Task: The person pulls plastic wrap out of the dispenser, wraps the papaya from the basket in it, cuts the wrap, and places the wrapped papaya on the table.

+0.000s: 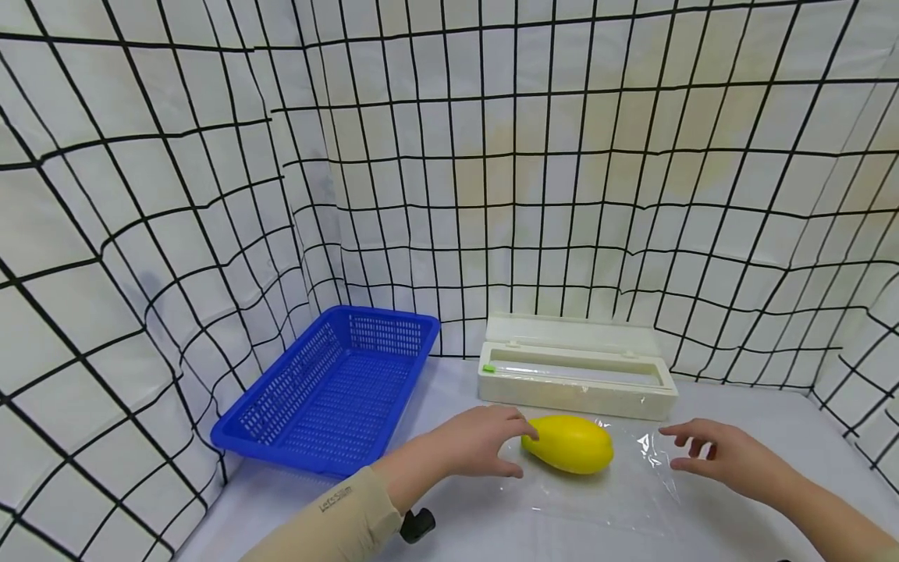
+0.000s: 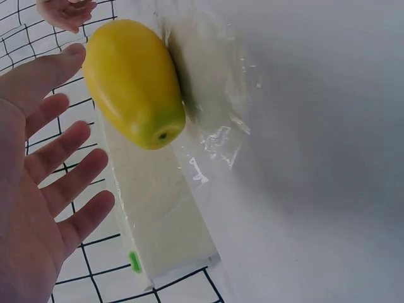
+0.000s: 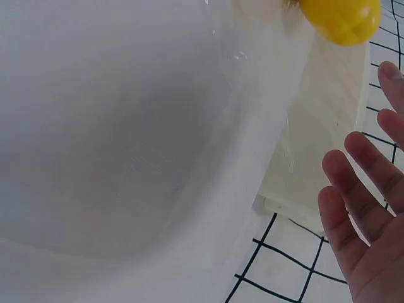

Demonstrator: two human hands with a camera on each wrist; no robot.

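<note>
A smooth yellow fruit, shaped like a mango and greenish at one end, lies on a sheet of clear cling film spread over the white table. Close at the fruit's left end is my left hand, its fingers loosely spread; whether a fingertip touches the fruit I cannot tell. In the left wrist view the same fruit sits beside that hand's thumb. My right hand hovers to the right of the film's edge, fingers extended and holding nothing. Behind the fruit stands a white cling film box with its lid raised.
A blue perforated basket stands on the table at the left. Black-gridded white walls enclose the back and sides. A small black object shows beneath the left forearm.
</note>
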